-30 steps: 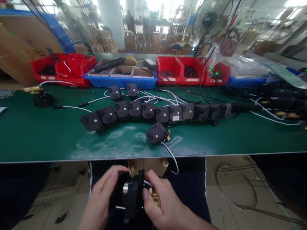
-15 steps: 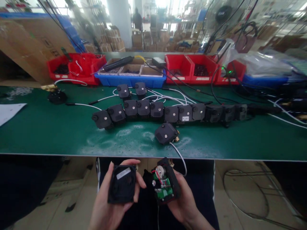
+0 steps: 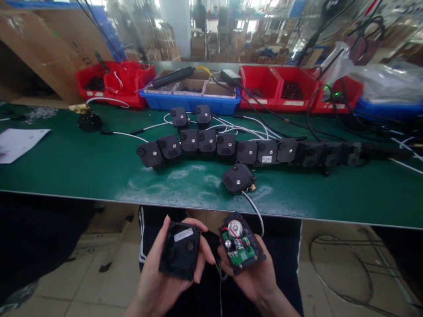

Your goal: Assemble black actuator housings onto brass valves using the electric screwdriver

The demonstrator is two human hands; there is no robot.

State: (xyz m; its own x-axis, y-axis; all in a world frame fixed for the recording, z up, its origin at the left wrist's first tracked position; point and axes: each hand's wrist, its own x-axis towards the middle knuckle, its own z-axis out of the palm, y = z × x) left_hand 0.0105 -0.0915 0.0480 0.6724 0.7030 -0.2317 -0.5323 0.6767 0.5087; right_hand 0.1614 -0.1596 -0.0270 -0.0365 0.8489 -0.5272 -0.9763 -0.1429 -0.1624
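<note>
Over my lap, my left hand (image 3: 165,273) grips a black plastic housing cover (image 3: 180,253) by its edges, its hollow inner side facing up with a white printed label inside. Beside it, my right hand (image 3: 254,277) holds the open black device housing (image 3: 241,246), whose green circuit board, round silver part and red wire show. A white cable runs behind that hand. The two pieces are apart. Above them on the bench lies a closed black device (image 3: 238,178) with a brass fitting and a white cable.
A row of closed black devices (image 3: 207,141) crosses the green bench (image 3: 82,171). Behind it stand a blue divided tray (image 3: 191,103), red parts bins (image 3: 261,88) and more red bins (image 3: 115,86). White cables (image 3: 253,132) lie among the devices. A paper sheet (image 3: 21,143) rests at left.
The open housing in my right hand has turned, and its circuit board now faces me more squarely. Both hands appear slightly further right, as the whole view has shifted.
</note>
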